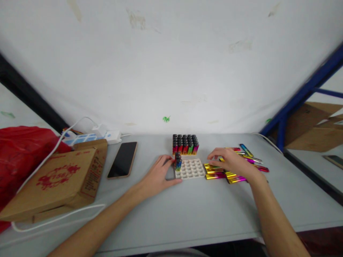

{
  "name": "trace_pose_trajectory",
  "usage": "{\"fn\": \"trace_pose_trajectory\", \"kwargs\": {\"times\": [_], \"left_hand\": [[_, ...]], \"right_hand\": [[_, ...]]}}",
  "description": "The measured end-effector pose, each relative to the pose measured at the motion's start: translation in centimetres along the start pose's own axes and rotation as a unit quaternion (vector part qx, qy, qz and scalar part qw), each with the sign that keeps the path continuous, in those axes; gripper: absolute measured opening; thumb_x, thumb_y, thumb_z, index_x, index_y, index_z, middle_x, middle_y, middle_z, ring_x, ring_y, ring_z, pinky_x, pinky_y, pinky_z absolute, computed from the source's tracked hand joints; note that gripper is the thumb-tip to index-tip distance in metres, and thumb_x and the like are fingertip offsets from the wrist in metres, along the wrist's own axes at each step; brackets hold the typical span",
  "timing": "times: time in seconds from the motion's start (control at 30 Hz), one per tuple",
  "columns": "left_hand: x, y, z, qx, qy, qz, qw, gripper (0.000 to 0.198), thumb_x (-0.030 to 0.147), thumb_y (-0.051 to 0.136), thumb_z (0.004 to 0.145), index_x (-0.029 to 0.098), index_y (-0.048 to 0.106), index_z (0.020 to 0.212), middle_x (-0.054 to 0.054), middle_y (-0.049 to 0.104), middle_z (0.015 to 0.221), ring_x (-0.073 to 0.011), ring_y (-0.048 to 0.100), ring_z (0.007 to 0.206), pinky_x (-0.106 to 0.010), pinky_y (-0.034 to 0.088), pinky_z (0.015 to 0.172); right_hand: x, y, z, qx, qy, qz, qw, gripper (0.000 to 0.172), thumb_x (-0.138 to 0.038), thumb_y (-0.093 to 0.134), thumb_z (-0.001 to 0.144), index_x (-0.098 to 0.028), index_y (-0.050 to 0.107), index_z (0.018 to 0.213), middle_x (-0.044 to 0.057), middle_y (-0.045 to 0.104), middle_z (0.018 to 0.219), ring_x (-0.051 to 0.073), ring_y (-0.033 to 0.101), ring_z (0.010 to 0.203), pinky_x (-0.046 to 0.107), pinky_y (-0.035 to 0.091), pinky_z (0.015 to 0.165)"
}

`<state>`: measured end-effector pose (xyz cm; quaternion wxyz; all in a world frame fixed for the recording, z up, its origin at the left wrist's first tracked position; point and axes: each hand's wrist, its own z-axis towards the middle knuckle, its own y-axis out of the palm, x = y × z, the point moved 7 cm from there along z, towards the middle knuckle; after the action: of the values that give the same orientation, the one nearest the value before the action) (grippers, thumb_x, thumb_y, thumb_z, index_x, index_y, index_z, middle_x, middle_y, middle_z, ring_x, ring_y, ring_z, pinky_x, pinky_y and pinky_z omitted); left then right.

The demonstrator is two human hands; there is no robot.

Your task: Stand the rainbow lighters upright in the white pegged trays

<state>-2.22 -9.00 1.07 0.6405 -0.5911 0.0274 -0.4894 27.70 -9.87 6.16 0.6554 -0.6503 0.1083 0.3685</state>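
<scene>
A white tray with rows of sockets lies on the grey table. Two rainbow lighters stand in its left corner. My left hand rests flat against the tray's left edge, fingers spread, touching the tray beside those lighters. My right hand lies palm down on a pile of loose shiny lighters, fingers curled onto them; what they pinch is hidden. Behind the tray stands a full block of lighters with black caps.
A black phone lies left of the tray. A cardboard box, a red bag, a power strip and white cables sit at the far left. A blue metal frame rises at the right.
</scene>
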Motion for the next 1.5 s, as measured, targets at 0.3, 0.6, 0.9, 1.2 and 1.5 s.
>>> {"fn": "trace_pose_trajectory", "kwargs": {"times": [0.3,0.6,0.9,1.2,1.5], "left_hand": [[0.0,-0.1,0.0,-0.001,0.002,-0.001,1.0,0.064,0.061,0.091,0.096,0.021,0.074,0.144,-0.017,0.069,0.147,-0.0404,0.067,0.14,-0.058,0.057,0.127],[-0.3,0.3,0.0,0.001,-0.002,0.009,1.0,0.067,0.058,0.093,0.095,0.019,0.073,0.145,-0.018,0.069,0.148,-0.0412,0.066,0.141,-0.059,0.056,0.127],[-0.3,0.3,-0.2,0.002,0.003,0.012,1.0,0.065,0.057,0.092,0.096,0.021,0.071,0.147,-0.016,0.068,0.148,-0.0392,0.066,0.142,-0.058,0.056,0.127],[-0.2,0.3,0.0,0.005,0.007,0.018,1.0,0.066,0.055,0.095,0.095,0.02,0.071,0.145,-0.016,0.069,0.146,-0.0389,0.067,0.14,-0.057,0.057,0.126],[0.0,0.2,-0.1,0.012,0.009,0.018,1.0,0.065,0.052,0.096,0.094,0.02,0.071,0.145,-0.015,0.069,0.146,-0.0387,0.068,0.139,-0.057,0.058,0.125]], "right_hand": [[2.0,0.1,-0.3,-0.051,0.053,-0.062,0.995,0.011,-0.027,0.08,0.09,-0.026,0.091,0.091,0.009,0.085,0.096,0.029,0.077,0.088,0.039,0.058,0.086],[1.8,-0.5,-0.1,0.078,0.042,-0.044,0.995,0.023,-0.044,0.068,0.105,-0.025,0.074,0.115,0.006,0.085,0.096,0.026,0.074,0.081,0.036,0.052,0.079],[-0.6,0.6,1.5,0.262,0.002,0.139,0.955,0.059,-0.082,0.064,0.104,-0.026,0.064,0.088,0.0,0.06,0.078,0.02,0.057,0.073,0.033,0.05,0.069],[-4.2,6.3,2.9,0.102,0.012,0.459,0.882,0.056,-0.082,0.072,0.101,-0.03,0.056,0.112,-0.008,0.055,0.074,0.014,0.043,0.055,0.027,0.043,0.052],[-5.3,8.0,2.6,0.136,0.037,0.306,0.942,0.064,-0.088,0.059,0.101,-0.028,0.048,0.081,-0.006,0.044,0.068,0.014,0.038,0.059,0.028,0.034,0.054]]}}
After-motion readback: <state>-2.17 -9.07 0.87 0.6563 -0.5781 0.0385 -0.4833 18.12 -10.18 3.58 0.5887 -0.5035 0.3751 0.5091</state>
